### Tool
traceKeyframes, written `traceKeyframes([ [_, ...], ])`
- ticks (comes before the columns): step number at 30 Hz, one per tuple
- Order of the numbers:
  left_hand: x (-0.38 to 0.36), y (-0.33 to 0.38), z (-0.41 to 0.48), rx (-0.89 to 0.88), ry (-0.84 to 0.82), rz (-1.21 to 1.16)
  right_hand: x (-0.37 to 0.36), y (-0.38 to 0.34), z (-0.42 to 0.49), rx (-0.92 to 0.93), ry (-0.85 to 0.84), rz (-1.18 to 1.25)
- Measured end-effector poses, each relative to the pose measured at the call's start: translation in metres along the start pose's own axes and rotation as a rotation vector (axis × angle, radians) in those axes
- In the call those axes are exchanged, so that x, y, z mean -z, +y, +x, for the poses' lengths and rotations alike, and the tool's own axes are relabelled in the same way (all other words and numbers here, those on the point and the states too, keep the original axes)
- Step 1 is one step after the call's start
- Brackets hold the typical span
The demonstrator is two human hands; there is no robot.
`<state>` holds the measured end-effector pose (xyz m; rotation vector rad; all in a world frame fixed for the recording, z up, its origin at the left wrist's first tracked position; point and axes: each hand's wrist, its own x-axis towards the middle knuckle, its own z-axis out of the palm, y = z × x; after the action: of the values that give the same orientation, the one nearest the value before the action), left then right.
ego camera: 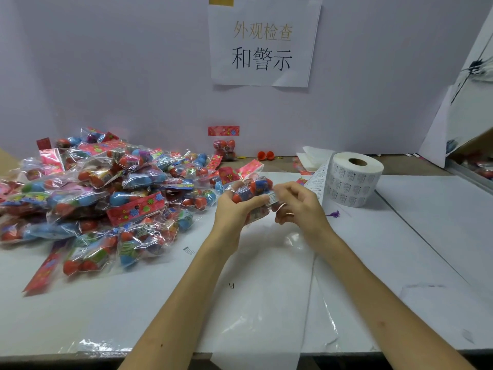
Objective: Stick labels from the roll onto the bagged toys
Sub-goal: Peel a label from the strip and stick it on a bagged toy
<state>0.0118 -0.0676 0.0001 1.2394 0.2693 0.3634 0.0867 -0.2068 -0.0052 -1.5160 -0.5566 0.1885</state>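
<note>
Left hand [234, 209] is up over the middle of the bench [400, 249], fingers curled round a bagged toy [250, 189], held just above the white surface. Right hand [298, 205] pinches a small label [273, 197] against the bag's right end. The label roll [352, 180] stands just to the right, its strip hanging loose. A big pile of bagged toys [106, 196] lies on the left.

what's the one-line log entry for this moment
left hand: holds bagged toy | right hand: pinches label against it | label roll: on end | toy pile: left
</note>
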Motion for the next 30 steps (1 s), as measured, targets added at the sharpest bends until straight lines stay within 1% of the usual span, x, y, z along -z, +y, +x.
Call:
traceKeyframes([
  [2, 0.002, 0.0002, -0.0003, 0.004, -0.007, 0.005, -0.0014, 0.0014, -0.0006, 0.044, -0.002, -0.048],
  [7, 0.0029, -0.0008, 0.0008, 0.016, -0.015, 0.018, 0.0016, 0.0005, 0.0022, 0.022, -0.023, 0.017],
  [11, 0.005, -0.0016, 0.0014, 0.005, -0.012, -0.018, 0.0001, 0.0028, 0.0016, 0.072, -0.037, -0.064],
  [15, 0.0059, -0.0005, 0.0013, 0.008, 0.015, -0.059, 0.0049, 0.0011, 0.0025, 0.012, -0.129, 0.063],
  [18, 0.0047, -0.0005, 0.0006, -0.005, 0.026, 0.014, 0.0015, 0.0012, 0.0013, 0.027, -0.081, 0.004],
  [21, 0.0025, -0.0002, -0.002, -0.018, -0.045, 0.052, 0.0006, 0.0019, 0.0017, 0.04, -0.003, -0.029],
  [23, 0.0007, -0.0014, -0.0027, -0.034, -0.083, 0.08, 0.0033, 0.0025, 0.0025, 0.036, 0.01, -0.014],
  [25, 0.0002, -0.0025, -0.0015, -0.046, -0.073, 0.103, 0.0042, 0.0026, 0.0022, 0.041, 0.011, -0.021],
  [27, 0.0013, -0.0025, 0.0003, -0.034, -0.061, 0.084, 0.0031, 0.002, 0.002, 0.039, 0.001, -0.011],
  [30, 0.0027, -0.0016, 0.0012, -0.007, -0.045, -0.009, 0.0034, -0.0003, 0.0023, -0.006, -0.021, 0.06],
])
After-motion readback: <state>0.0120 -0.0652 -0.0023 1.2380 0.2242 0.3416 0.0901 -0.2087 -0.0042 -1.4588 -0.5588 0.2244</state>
